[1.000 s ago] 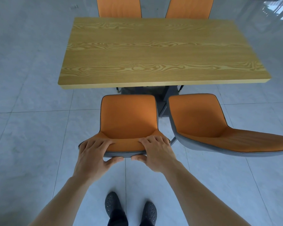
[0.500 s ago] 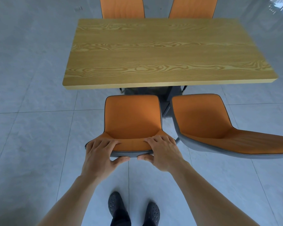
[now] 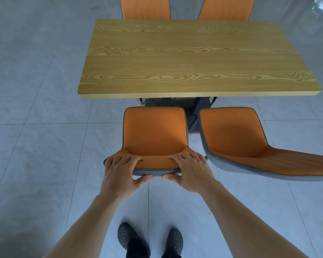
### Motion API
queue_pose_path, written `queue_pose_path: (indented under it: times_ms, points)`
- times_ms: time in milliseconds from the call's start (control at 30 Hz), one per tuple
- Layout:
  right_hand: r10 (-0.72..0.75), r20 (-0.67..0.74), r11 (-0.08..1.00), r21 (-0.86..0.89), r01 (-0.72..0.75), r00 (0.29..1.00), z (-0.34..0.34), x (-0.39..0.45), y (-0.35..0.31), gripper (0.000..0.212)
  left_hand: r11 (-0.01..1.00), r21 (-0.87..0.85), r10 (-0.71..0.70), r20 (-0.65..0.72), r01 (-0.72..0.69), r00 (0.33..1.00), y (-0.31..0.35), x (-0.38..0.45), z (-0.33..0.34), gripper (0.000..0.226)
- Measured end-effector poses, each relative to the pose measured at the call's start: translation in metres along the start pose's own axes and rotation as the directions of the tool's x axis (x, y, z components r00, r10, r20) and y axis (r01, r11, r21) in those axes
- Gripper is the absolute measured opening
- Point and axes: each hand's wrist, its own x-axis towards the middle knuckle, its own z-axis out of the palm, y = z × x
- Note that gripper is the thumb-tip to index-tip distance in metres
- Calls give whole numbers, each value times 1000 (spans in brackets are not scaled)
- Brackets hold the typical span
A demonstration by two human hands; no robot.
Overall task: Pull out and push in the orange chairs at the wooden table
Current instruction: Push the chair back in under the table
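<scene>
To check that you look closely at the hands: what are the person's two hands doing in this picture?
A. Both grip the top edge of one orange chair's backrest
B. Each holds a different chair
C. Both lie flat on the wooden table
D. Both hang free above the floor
A: the left hand and the right hand both curl over the backrest edge of the near left chair, thumbs on its grey back.

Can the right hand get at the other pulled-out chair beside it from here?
Probably yes. The right hand now grips the top of the near chair's back, and the neighbouring chair stands just to its right with only bare floor between. It would have to let go first.
</scene>
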Motion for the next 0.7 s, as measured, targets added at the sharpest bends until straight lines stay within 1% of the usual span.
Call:
queue_pose_path:
  times_ms: [33, 100, 233, 333, 433, 533, 700]
  points:
    - [5, -1, 1000, 10, -5, 1000, 0, -1, -1, 91, 1000, 9, -6, 16, 6, 1000, 0, -1, -1, 69]
    - [21, 12, 999, 28, -22, 1000, -1, -4, -5, 93, 999, 31, -18, 66, 16, 998, -1, -2, -5, 74]
    - [55, 48, 996, 65, -58, 997, -7, -13, -18, 107, 999, 54, -12, 198, 2, 980, -6, -4, -17, 90]
    - [69, 67, 996, 59, -73, 995, -16, -14, -34, 116, 1000, 19, -8, 269, 3, 963, -12, -4, -30, 100]
    - [73, 70, 997, 27, -75, 995, -25, -7, -59, 118, 999, -21, -32, 268, 39, 963, -29, -6, -50, 103]
    - [59, 63, 998, -3, -59, 996, -36, 7, -92, 117, 998, 19, -68, 264, 65, 962, -61, -9, -76, 103]
    - [-21, 55, 999, -29, 22, 998, -54, 33, -165, 115, 991, 32, -136, 233, 132, 963, -122, -20, -118, 108]
